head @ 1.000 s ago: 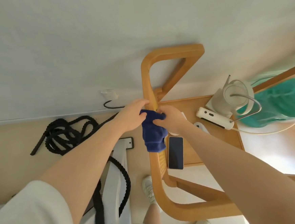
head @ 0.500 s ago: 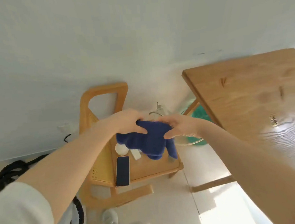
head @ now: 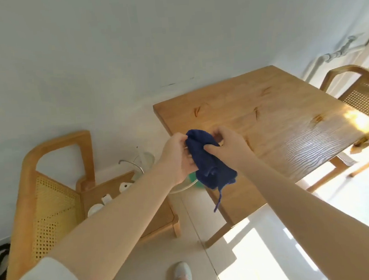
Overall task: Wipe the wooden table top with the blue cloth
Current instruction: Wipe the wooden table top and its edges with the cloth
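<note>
blue cloth (head: 207, 160): bunched in the air between both hands, above the near-left edge of the worktop (head: 278, 132); not touching the wood, as far as the view shows.

left hand (head: 177, 158): fingers curled round the left side of the bundle, gripping it.

right hand (head: 229, 143): thumb pressed into the upper fold and fingers curled over the top, so it too holds the cloth.

weight: looks very light; it hangs from the fingers with no strain showing in the wrists.

stiffness: soft and limp (it sags into folds below the hands and keeps no shape of its own).

loose end: a thin strand (head: 218, 198) trails from the lower edge; it could drag or snag on the worktop's edge.

grip: the surface looks nubbly and dry, so it is unlikely to slip; nothing fragile about it.

where to hold: probably best folded into a flat pad and pressed under one spread palm, the strand tucked inside.

worktop surface: bare grained wood with dark knots, sunlit at the right; a wooden chair (head: 365, 94) stands at its far right.

progress: wiping not yet begun, by my judgement.
</note>
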Demonstrator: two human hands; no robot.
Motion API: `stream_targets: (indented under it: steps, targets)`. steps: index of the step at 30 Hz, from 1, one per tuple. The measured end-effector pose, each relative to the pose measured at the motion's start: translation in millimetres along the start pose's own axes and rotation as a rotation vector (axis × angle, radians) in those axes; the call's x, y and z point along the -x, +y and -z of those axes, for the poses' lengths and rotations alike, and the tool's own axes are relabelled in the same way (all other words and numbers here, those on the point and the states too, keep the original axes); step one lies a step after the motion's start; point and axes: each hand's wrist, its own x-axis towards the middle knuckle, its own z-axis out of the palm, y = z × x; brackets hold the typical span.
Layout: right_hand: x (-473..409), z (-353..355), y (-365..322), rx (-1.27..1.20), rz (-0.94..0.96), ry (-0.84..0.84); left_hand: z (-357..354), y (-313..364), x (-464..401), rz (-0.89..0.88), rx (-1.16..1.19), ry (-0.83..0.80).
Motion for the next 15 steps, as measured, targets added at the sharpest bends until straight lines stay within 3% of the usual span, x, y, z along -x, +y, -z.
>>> stream_targets:
  steps: [2,6,8,10,15]
  targets:
    - [-3,8,14,0.009,0.002,0.034,-25,-5,-17,0.019,-0.007,-0.043]
    - [-22,20,50,0.129,0.179,-0.082,-58,-4,-70,0.029,-0.05,-0.024]
    - [-40,33,71,0.181,0.256,0.023,-65,3,-99,-0.008,-0.035,-0.002]
    - [-59,45,87,0.15,0.224,0.119,-74,13,-122,0.002,0.001,-0.061]
    - [-111,43,109,0.073,0.198,-0.001,-82,38,-165,0.098,-0.057,-0.184]
